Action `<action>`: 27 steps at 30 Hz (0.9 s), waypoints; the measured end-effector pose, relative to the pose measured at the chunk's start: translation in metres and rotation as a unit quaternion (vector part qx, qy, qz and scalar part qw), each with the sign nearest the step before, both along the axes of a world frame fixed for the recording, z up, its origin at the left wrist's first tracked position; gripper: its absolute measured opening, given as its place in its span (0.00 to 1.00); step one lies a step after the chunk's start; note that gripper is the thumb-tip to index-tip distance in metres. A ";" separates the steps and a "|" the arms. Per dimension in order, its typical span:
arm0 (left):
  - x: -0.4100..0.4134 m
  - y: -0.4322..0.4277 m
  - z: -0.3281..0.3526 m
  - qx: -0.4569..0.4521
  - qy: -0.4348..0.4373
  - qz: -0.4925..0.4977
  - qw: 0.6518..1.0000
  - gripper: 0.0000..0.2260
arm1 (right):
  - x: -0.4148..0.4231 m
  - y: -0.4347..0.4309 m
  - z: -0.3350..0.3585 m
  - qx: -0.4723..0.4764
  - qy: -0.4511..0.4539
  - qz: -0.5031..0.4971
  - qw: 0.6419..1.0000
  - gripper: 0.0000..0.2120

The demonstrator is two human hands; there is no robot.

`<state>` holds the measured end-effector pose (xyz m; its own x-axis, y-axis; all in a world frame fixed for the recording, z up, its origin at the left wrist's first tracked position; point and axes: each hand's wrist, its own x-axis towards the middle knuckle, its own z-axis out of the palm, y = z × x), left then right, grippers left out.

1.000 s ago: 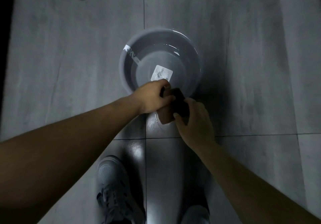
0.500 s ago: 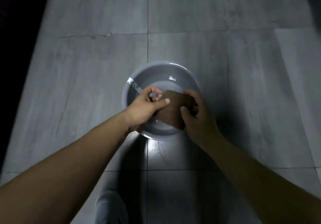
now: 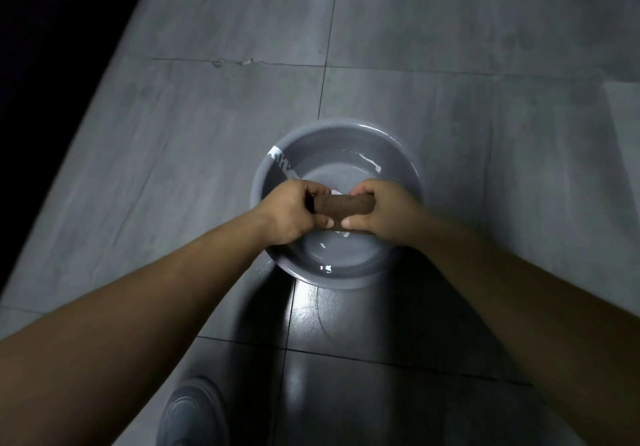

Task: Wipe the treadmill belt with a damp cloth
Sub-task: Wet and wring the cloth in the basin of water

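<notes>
head view: we clamp left hand (image 3: 289,212) and right hand (image 3: 377,212) on the rolled cloth (image 3: 343,204), lying left-right over the basin (image 3: 398,155); its white label (image 3: 281,163) is unreadable.

Head view, looking down. My left hand (image 3: 289,212) and right hand (image 3: 381,212) each grip one end of a brown cloth (image 3: 343,204) rolled into a horizontal cylinder, held above a round grey basin (image 3: 398,155) containing shallow water. The basin stands on a grey tiled floor (image 3: 207,141). The toe of my grey shoe (image 3: 192,411) shows at the lower edge.
</notes>
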<state>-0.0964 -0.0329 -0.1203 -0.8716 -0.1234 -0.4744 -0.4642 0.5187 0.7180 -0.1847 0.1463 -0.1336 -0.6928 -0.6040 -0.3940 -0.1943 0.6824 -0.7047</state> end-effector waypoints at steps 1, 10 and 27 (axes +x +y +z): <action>-0.002 -0.003 -0.002 -0.029 -0.005 0.000 1.000 0.14 | -0.004 -0.004 -0.003 0.003 0.008 0.000 1.000 0.18; -0.020 0.020 -0.030 0.126 -0.048 0.280 0.950 0.08 | -0.008 -0.043 -0.032 -0.029 -0.088 -0.191 0.977 0.26; -0.025 0.024 -0.041 0.037 -0.095 0.269 0.958 0.17 | -0.004 -0.041 -0.044 0.105 -0.003 -0.109 0.988 0.33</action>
<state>-0.1215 -0.0092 -0.1610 -0.5889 -0.4905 -0.6423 -0.7754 0.1187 0.6202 -0.1883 0.1051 -0.1776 -0.7945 -0.3447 -0.4999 -0.0225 0.8394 -0.5431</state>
